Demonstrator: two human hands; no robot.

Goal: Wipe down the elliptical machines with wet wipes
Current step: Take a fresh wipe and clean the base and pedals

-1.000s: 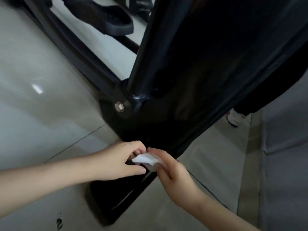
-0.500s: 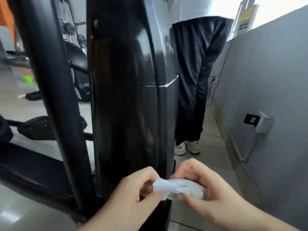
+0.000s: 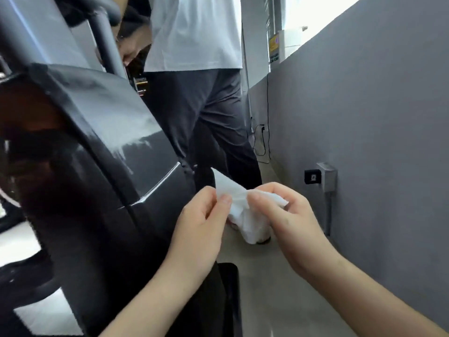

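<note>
Wipe [image 3: 239, 205], white and crumpled, hangs in the air just right of the glossy black elliptical housing [image 3: 102, 152], not touching it. The left hand [image 3: 201, 227] pinches its upper edge between thumb and forefinger. The right hand [image 3: 289, 220] pinches the other side, probably spreading or refolding it to present a clean face for the next pass. Another person [image 3: 206, 113] stands beyond, beside the grey wall [image 3: 364, 117].

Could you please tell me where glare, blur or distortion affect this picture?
Head view: the window top right is blown out; the glossy housing shows streaky glare, while its left side is dark and smeared; the wipe, left hand and right hand pinching it are fairly sharp; wide-angle distortion tilts the wall.
</note>
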